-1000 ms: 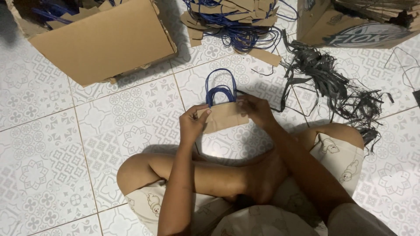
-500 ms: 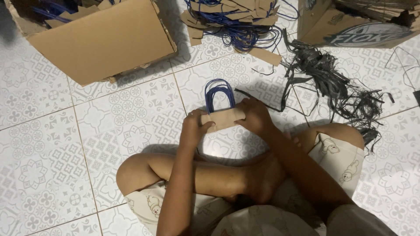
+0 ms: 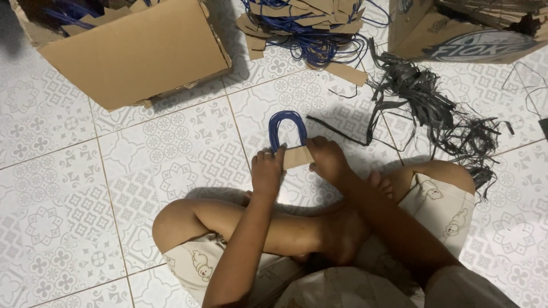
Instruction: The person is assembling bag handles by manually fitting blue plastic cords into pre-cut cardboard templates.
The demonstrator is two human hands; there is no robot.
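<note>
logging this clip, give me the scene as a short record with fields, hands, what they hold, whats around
setting: person sitting cross-legged on patterned tile floor
left hand: grips the left end of the cardboard strip
right hand: grips the strip's right end
held item: blue cord loops arching up from the strip
behind, left: open cardboard box
behind, centre: pile of cord handles
right: black strap tangle

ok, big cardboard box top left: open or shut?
Open. The cardboard box has its flap folded outward over the tiled floor, and blue cord loops show inside at the top edge.
</note>
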